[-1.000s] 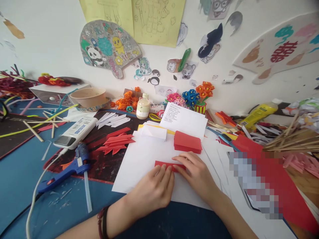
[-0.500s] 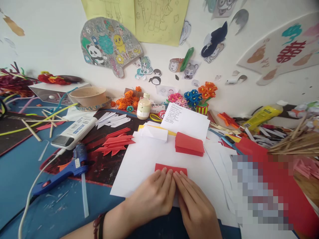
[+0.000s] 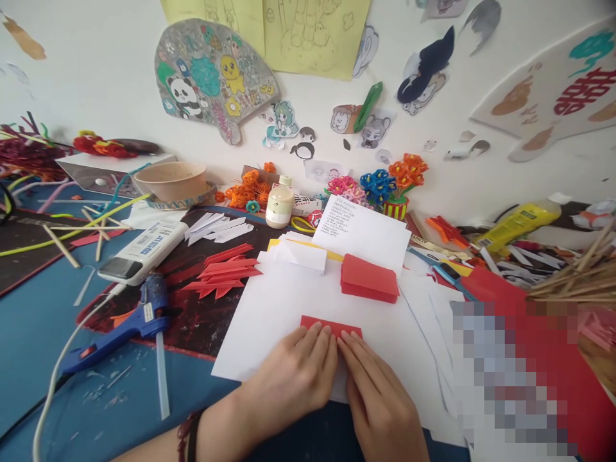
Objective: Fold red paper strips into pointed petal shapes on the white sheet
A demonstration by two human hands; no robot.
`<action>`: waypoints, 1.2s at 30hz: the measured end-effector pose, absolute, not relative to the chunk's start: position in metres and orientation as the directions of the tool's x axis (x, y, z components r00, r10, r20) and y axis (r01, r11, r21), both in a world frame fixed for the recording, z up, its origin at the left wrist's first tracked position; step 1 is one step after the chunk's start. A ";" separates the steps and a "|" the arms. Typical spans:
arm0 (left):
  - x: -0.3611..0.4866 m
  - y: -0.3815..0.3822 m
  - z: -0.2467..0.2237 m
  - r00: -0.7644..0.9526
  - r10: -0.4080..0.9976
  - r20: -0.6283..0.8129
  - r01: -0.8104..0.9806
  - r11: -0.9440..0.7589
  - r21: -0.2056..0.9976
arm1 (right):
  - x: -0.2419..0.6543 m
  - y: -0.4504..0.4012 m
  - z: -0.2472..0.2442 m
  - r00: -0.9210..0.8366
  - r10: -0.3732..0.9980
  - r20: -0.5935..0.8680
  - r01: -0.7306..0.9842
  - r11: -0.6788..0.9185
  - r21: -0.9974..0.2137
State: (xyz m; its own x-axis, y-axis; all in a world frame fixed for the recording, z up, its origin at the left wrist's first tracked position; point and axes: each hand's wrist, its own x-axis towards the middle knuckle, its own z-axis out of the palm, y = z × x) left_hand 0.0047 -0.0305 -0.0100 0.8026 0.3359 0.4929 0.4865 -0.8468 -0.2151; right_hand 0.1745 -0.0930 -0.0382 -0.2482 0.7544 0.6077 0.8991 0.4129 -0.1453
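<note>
A pale wall (image 3: 106, 77) spans the upper frame, yellow drawings (image 3: 315, 54) at top centre. Lower left, the surface (image 3: 115, 427) is blue.

Two hands (image 3: 305, 366), one red strip (image 3: 335, 327), one red stack (image 3: 369, 277), one glue gun (image 3: 144, 319), two yellow drawings (image 3: 315, 42).

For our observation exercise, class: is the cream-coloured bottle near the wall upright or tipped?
Upright: the cream-coloured bottle stands nearly vertical, its cap uppermost.

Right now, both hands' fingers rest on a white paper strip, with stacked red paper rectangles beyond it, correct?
The colour is wrong: the head view shows the left hand and right hand with fingers on a red paper strip, stacked red paper rectangles beyond it.
</note>
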 end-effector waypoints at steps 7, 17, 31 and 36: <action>0.005 -0.028 -0.011 0.804 0.353 0.478 0.485 -0.855 -0.184 | 0.174 -0.093 -0.039 -0.221 0.767 0.603 0.903 0.394 -0.170; 0.004 -0.027 -0.012 0.823 0.351 0.446 0.467 -0.866 -0.179 | 0.172 -0.094 -0.040 -0.215 0.780 0.587 0.907 0.383 -0.175; 0.004 -0.024 -0.002 0.844 0.431 0.320 0.487 -0.865 -0.121 | 0.171 -0.096 -0.040 -0.220 0.791 0.570 0.926 0.353 -0.132; 0.002 -0.020 0.000 0.814 0.509 0.278 0.537 -0.843 -0.026 | 0.171 -0.097 -0.041 -0.235 0.796 0.558 0.933 0.345 -0.100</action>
